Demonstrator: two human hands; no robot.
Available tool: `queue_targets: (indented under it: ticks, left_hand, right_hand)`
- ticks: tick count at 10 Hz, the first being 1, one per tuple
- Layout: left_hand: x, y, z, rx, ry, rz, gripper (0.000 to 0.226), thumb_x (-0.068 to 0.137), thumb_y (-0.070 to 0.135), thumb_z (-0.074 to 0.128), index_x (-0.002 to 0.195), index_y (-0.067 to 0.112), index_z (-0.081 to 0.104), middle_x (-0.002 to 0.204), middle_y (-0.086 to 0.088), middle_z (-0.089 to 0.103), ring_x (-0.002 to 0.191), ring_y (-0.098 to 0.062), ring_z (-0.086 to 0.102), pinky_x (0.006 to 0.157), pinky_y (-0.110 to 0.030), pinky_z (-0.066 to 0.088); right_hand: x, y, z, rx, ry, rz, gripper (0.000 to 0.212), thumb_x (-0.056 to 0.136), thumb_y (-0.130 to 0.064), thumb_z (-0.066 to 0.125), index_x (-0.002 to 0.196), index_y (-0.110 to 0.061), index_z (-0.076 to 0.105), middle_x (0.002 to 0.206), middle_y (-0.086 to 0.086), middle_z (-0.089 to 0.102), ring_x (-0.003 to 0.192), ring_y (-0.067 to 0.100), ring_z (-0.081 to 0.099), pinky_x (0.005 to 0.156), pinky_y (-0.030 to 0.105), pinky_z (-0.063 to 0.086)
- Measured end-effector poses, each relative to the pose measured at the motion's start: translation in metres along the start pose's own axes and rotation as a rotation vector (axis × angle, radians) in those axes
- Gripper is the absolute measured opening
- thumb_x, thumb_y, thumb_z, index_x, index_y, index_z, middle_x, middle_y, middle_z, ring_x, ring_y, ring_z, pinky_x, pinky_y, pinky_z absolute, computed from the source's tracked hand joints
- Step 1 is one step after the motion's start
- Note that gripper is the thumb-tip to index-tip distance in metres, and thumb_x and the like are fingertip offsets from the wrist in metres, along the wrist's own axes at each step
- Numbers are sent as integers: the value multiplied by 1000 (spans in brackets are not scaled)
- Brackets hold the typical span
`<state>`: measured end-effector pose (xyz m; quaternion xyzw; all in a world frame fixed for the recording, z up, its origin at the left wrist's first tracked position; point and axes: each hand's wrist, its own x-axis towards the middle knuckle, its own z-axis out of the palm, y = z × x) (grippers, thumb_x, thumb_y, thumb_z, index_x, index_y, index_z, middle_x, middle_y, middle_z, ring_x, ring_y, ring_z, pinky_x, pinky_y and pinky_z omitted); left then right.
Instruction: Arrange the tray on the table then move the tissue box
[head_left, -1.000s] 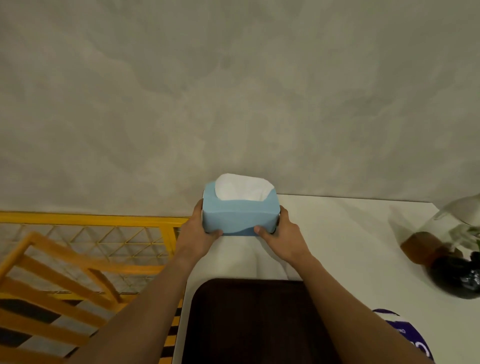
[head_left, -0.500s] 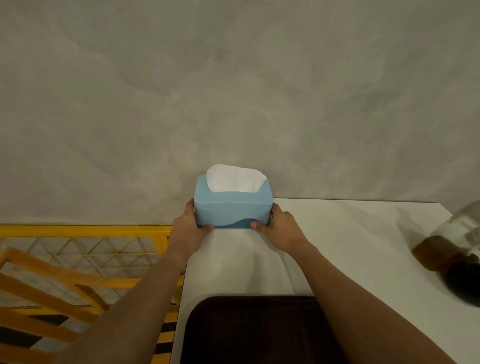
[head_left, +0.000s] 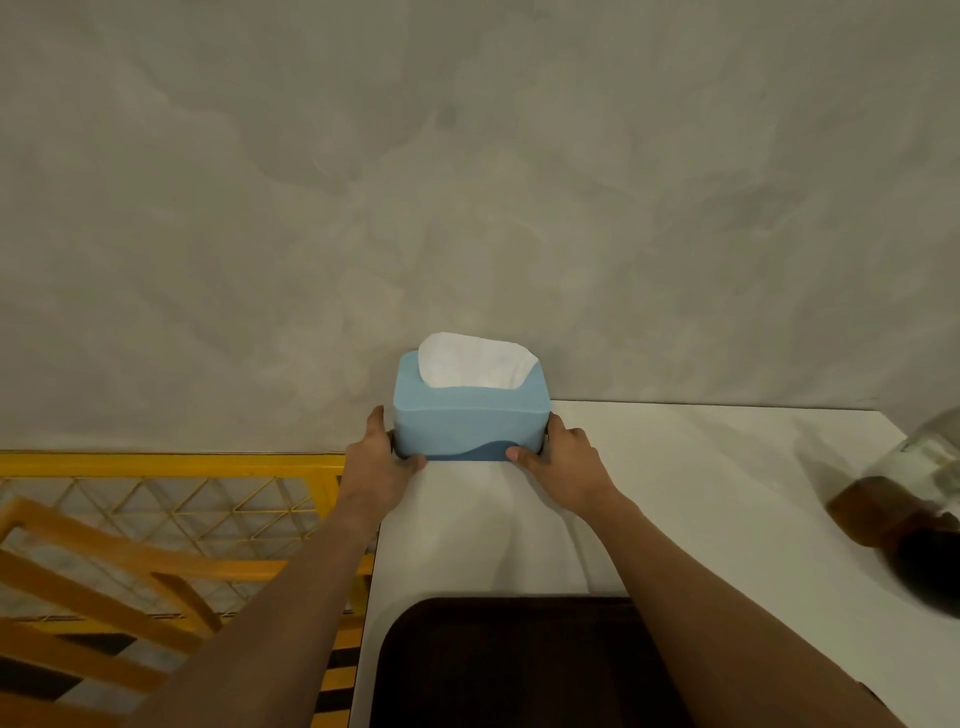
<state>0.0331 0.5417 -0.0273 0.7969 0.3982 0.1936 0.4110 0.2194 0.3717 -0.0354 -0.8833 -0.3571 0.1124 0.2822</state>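
Head view: at six o'clock the dark tray (head_left: 509, 670) is sitting on the white table (head_left: 701, 493). Farther off, toward twelve, left hand (head_left: 375, 457) and right hand (head_left: 566, 462) are clamping the blue tissue box's (head_left: 467, 421) short ends, at the table's far left corner by the wall. Looking light and crushable; low end grips suit it.

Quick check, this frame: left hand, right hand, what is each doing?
Left hand: closed on the left end of the tissue box.
Right hand: closed on the box's right end.
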Motion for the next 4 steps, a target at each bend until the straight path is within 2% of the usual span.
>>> queue_targets:
  ticks: [2,3,4]
  left_hand:
    - [-1,0,4,11,14,-5,86,89,16,74,157,5,22,133,-18,65,119,-40,61,93,-43,50]
    - [1,0,6,12,1,1,94,90,18,74,159,6,11,134,-18,64,119,-38,61,93,-40,49]
    - [-1,1,0,-18,-55,-55,110,87,27,77,160,8,-2,144,-18,56,128,-38,55,99,-37,45]
  right_hand:
    - [-1,-1,1,-11,1,10,65,92,-57,62,138,-16,42,118,8,61,106,29,54,87,46,48]
    - [1,-2,0,11,-14,2,67,91,-58,64,139,-16,41,121,9,61,108,29,54,89,47,49]
    - [1,-3,-7,110,-53,22,77,85,-56,72,143,-20,38,126,7,62,115,31,55,93,48,51]
